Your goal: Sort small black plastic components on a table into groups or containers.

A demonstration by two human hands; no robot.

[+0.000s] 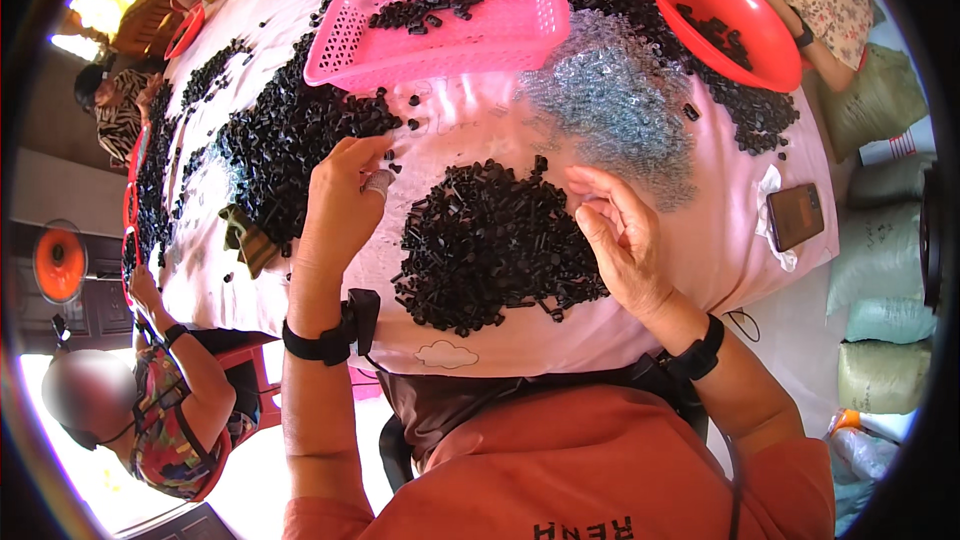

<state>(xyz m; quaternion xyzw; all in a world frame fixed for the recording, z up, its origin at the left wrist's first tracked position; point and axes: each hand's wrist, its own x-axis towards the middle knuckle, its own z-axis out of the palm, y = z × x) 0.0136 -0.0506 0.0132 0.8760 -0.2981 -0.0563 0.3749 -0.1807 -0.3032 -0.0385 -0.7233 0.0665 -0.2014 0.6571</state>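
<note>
A heap of small black plastic pieces (490, 250) lies on the pale pink tablecloth between my hands. My left hand (345, 195) is to the left of this heap, fingers curled inward, with a light wrap on one finger. A few loose black pieces lie by its fingertips; what it holds, if anything, is too small to make out. At the heap's right edge, my right hand (622, 235) has its fingers loosely bent and its thumb apart, with nothing visible in it. Beyond it spreads a pile of small clear, bluish pieces (620, 90).
A pink plastic basket (440, 65) and a red basin (775, 50) hold more black pieces. Another large black pile (290, 135) spreads on the left, beside a striped cloth (250, 240). A phone (796, 215) lies at right. Other people sit around the table; filled sacks (875, 260) stand right.
</note>
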